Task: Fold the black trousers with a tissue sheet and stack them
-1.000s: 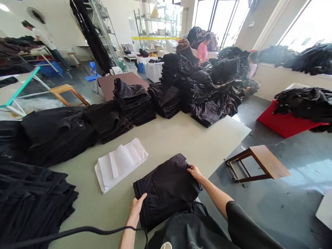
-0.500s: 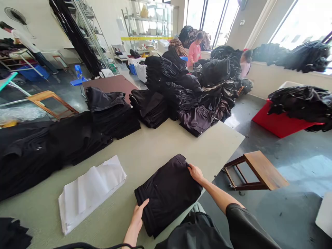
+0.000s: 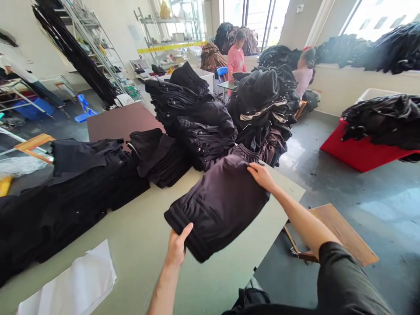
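"Where is the black garment [image 3: 226, 201]?"
"Held tilted over the table [image 3: 144, 249], left hand [image 3: 177, 247] and right hand [image 3: 261, 176] each closed on an edge."
"How far along?"
"Folded, by its look, but not set down; dark stacks [image 3: 160, 157] line the table's far side."
"Room to move?"
"Bare table toward the white sheets [image 3: 72, 280]; the table's right edge runs near the garment."

bright windows [image 3: 389, 19] light pale walls [image 3: 113, 24] and grey floor [image 3: 348, 188].
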A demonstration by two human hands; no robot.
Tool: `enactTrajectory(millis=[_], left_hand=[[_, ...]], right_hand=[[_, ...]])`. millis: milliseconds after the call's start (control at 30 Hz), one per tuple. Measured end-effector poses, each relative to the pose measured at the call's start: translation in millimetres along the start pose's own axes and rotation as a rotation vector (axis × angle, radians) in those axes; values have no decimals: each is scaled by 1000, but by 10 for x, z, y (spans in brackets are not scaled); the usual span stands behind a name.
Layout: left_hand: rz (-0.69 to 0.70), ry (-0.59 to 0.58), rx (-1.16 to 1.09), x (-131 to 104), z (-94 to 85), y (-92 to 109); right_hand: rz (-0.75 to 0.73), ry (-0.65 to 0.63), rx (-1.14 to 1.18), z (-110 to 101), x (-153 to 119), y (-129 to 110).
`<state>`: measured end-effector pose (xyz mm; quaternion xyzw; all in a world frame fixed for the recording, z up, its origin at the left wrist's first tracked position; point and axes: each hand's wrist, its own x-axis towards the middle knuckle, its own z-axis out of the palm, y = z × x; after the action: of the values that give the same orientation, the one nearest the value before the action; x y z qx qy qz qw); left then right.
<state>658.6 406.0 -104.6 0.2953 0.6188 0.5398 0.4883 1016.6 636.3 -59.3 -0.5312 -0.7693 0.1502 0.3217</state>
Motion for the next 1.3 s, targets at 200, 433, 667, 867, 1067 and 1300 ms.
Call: enactTrajectory(millis=[200,433,667,867,1067,1300], left_hand=[[53,-21,-74,1768,1619,169],[-307,39,157,2592,2122,-525],[-300,-42,90,2047,1464,-568],[-306,99,-47,574,-503,-845],[-230,792,-110,-1363,-2729,-850],[106,1172,26,-2818,-4787,-423]], right_hand=[[135,360,-207,-676,1325,530],[171,97,-73,-239,-372,1175],[446,-47,172,500,-1739,986],[190,-447,369,1399,-1995,-63],[-33,-848,437,2314,-2516,-951],[-111,-979,460,3135,-3454,-2114]])
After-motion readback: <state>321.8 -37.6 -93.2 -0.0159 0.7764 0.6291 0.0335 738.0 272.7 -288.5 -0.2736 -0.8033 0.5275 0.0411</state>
